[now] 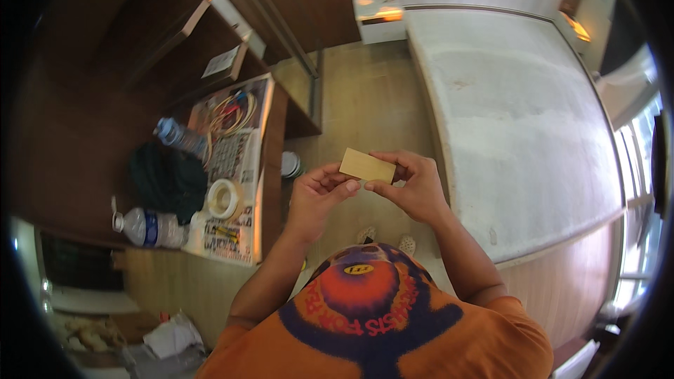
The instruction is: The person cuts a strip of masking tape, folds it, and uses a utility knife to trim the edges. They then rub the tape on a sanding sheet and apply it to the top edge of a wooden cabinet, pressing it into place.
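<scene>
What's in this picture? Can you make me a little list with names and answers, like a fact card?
Held: flat tan rectangular block
Right grip: thumb and fingers on the block's right end
Left grip: by the block's left end; exact touch unclear
On the newspaper, left: tape roll, coiled wires
Near them: dark green cloth, bluish bottle, blue-labelled bottle
Right side: big whitish flat surface
Shirt: orange, dark print

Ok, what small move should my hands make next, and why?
Perhaps settle your left hand more firmly on the tan, wood-looking rectangular block: your right hand grips its right end, while the left thumb sits just below its lower edge, off the broad face.
</scene>
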Motion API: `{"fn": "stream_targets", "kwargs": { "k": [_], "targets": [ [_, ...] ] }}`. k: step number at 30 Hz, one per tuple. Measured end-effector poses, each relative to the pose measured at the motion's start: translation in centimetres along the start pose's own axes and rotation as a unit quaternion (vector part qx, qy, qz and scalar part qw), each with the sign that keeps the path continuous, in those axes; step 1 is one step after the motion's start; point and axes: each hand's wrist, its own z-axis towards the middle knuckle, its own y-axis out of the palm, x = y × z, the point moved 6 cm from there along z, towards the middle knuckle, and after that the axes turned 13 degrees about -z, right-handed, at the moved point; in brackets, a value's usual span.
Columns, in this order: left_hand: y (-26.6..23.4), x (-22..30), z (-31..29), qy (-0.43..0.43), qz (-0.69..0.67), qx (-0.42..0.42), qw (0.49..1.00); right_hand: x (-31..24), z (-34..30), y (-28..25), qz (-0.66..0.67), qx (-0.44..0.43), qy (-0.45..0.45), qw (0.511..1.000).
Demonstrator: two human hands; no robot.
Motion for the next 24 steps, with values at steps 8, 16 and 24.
{"fn": "stream_targets", "kwargs": {
  "k": [8,16,24],
  "targets": [
    [-7.5,0.4,-6.0,0.080,-0.072,0.173,0.979,-3.3,-2.4,11.3,0.045,-0.076,-0.016,0.996],
    [-18.4,4.5,-11.5,0.155,-0.093,0.235,0.955,-4.4,-1.1,19.6,-0.049,-0.151,-0.019,0.987],
    [-37.2,7.0,-23.7,0.167,-0.169,0.398,0.886,-2.2,1.1,39.9,-0.122,-0.268,-0.039,0.955]
  ]
}}
